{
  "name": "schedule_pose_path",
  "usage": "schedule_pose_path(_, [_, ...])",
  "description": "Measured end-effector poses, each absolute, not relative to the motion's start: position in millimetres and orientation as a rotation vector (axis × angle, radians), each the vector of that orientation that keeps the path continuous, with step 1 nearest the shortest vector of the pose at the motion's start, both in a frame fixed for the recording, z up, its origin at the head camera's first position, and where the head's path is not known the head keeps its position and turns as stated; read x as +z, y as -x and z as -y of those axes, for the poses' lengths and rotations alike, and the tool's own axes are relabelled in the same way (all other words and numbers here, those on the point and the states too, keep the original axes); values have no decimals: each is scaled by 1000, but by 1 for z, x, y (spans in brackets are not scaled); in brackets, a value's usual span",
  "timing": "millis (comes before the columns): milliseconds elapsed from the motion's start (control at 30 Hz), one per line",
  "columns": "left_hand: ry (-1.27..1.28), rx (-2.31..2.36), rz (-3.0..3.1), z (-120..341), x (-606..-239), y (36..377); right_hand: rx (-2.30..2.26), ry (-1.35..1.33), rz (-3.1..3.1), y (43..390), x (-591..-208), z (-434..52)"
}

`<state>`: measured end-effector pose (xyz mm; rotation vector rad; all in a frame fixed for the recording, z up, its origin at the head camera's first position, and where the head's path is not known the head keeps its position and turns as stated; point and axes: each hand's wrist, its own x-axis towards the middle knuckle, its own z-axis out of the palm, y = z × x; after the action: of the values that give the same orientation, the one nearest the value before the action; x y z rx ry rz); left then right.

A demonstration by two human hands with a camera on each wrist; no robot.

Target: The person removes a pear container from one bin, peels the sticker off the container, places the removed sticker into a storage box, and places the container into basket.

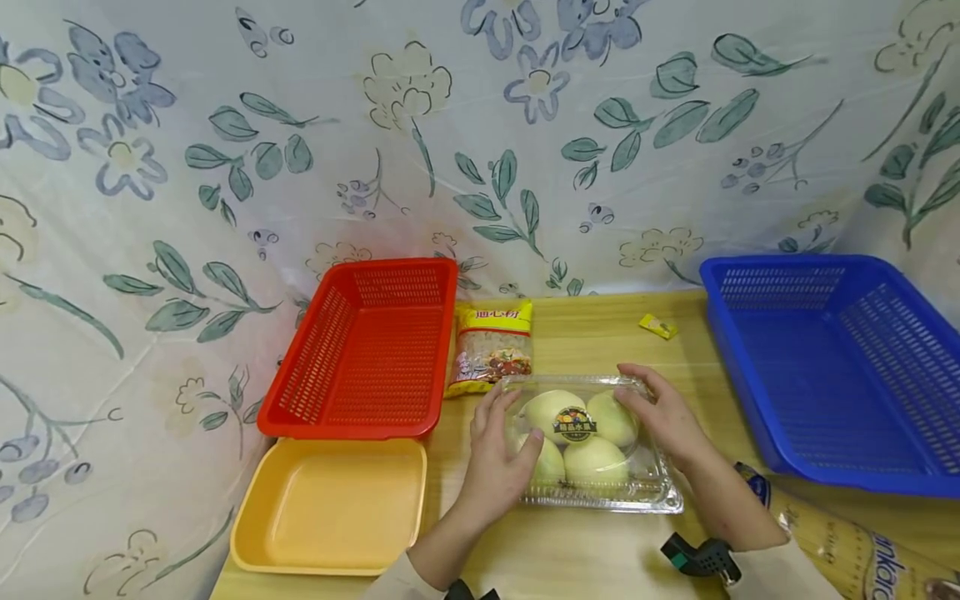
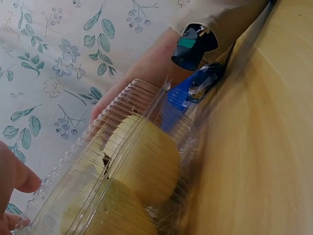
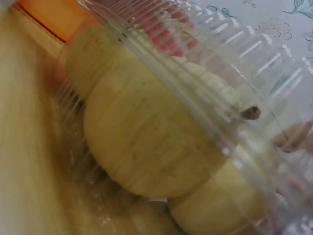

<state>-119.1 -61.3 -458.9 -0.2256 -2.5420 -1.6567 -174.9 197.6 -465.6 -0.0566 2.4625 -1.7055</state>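
Observation:
A clear plastic clamshell box [image 1: 600,498] of fruit lies in front of me on the wooden table. Several round, pale yellow fruits [image 1: 596,463] with short stems, probably pears, show through its lid, which carries a dark round label [image 1: 574,423]. My left hand [image 1: 497,458] grips the box's left side, thumb over the lid. At the far right corner my right hand [image 1: 666,417] holds the other side. In the left wrist view, fingertips [image 2: 24,181] meet the ribbed rim. The right wrist view is blurred and mostly filled by the fruit [image 3: 146,132].
A red basket [image 1: 435,358] stands back left, with a yellow tray [image 1: 330,567] in front of it. Between basket and box lies a bag of pasta [image 1: 492,346]. A small yellow packet [image 1: 657,326] sits behind. On the right are a blue basket [image 1: 750,392] and a long pasta package [image 1: 847,542].

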Motion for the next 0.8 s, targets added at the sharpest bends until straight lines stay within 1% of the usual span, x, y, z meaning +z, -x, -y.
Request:
schedule_pose_path(267, [197, -1648, 2579, 60, -454, 115, -1678, -9, -2434, 172, -467, -197])
schedule_pose_path(667, [175, -1611, 2660, 63, -446, 110, -1598, 49, -2462, 168, -469, -196])
schedule_pose_path(800, [260, -1549, 2669, 63, -442, 111, -1590, 66, -2453, 168, -469, -197])
